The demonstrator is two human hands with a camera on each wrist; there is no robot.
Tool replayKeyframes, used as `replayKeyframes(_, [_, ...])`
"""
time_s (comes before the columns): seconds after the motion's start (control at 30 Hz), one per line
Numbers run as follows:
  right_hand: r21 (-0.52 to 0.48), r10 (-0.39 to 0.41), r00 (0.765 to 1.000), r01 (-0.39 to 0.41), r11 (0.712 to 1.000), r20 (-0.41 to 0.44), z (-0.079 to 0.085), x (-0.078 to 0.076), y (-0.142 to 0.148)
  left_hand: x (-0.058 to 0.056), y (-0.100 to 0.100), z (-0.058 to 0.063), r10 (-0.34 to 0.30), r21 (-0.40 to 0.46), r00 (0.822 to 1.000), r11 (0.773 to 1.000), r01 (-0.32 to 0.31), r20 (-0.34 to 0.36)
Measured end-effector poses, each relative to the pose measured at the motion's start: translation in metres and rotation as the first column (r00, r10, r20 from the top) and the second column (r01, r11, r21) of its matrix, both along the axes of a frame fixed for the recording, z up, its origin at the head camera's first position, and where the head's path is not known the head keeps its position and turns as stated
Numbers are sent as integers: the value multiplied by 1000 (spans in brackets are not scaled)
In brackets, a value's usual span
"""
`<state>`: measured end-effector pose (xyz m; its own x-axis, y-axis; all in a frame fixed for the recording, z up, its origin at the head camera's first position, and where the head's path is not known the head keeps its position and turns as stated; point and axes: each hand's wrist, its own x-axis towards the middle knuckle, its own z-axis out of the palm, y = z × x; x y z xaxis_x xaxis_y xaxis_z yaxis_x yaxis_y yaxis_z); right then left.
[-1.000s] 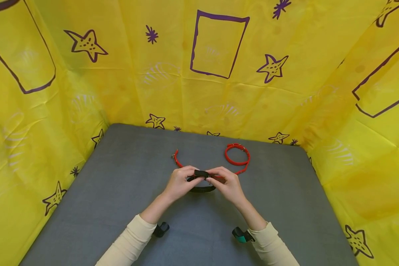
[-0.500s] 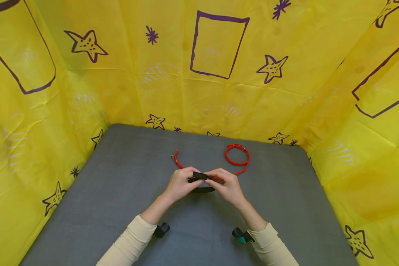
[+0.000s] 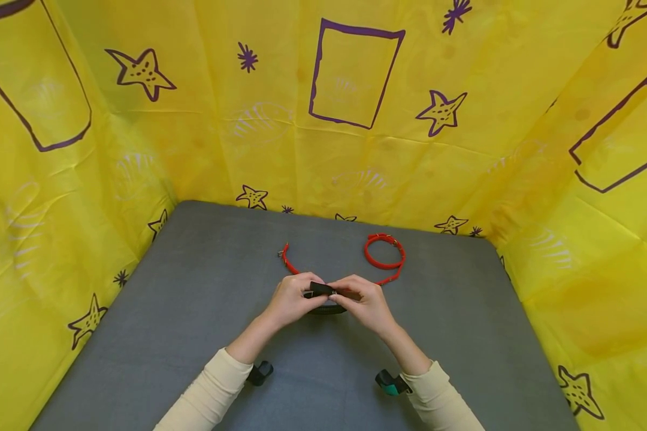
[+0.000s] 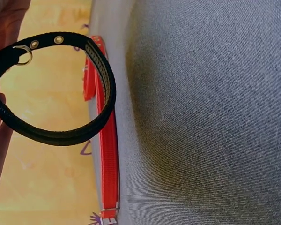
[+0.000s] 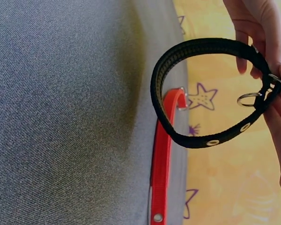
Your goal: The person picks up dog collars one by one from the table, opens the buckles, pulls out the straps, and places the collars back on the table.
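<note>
A black collar [image 4: 111, 89] hangs as a loop above the grey table [image 3: 194, 299], its gripped stretch uppermost and running left to right, its curve pointing down. The left hand [image 3: 293, 299] pinches one side, the right hand [image 3: 365, 302] the other. Beyond lies a red strap [image 4: 109, 159], coiled at far right.

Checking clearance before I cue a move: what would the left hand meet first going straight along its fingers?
Most likely the right hand, pinching the black collar just beyond the fingertips of the left hand; the head view leaves the exact gap unclear.
</note>
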<state>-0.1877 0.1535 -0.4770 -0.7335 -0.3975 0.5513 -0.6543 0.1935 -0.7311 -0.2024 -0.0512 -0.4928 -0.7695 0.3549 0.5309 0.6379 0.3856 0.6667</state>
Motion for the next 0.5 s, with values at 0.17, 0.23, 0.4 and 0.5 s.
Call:
replayKeyframes(0.17, [-3,-1,1000,2,1000,8,15,7,-4,-2,0,0,8,-32,1000,999,-8,-27])
replayKeyframes(0.23, [-4,-6,1000,6,1000,15,17,7,-4,-2,0,0,11,-51,999,999,-13,-45])
replayKeyframes(0.4, [-18,-8,999,9,1000,50,16,8,-3,-3,0,-1,28,-100,997,994,-35,-66])
replayKeyframes(0.5, [-26,-3,998,5,1000,68,15,8,-3,-3,1,-1,41,-117,996,992,-50,-74])
